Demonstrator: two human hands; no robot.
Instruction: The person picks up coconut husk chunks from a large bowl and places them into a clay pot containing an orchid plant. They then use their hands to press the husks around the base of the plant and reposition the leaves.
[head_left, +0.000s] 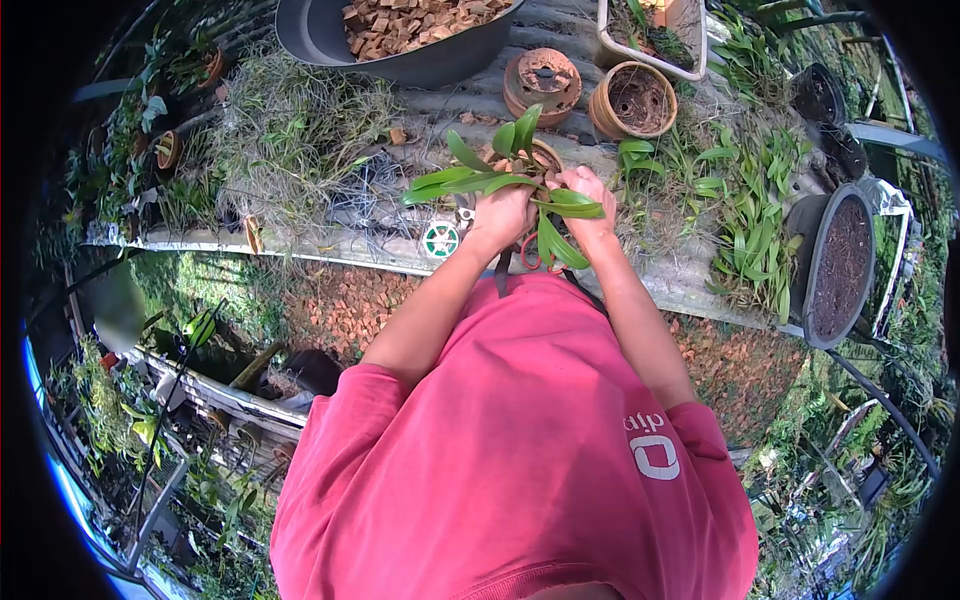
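A leafy plant (485,180) with broad, strap-like green leaves stands in a round clay pot (545,155) at the bench's front. My left hand (505,212) is closed at the plant's base, its fingers partly covered by leaves. At the pot's right side is my right hand (588,195), fingers curled in against the rim and the lower leaves; what they pinch is hidden. Red-handled scissors (530,255) lie partly under the leaves near my shirt. Beside my left wrist sits a green and white spool (440,239).
A large dark tub of brown chunks (400,68) stands at the back. Two clay pots (543,85) and a pale rectangular planter (700,60) are behind the plant. Loose plants (765,230) cover the bench's right; dry, grassy roots (290,140) its left. A black soil-filled tub (838,265) stands far right.
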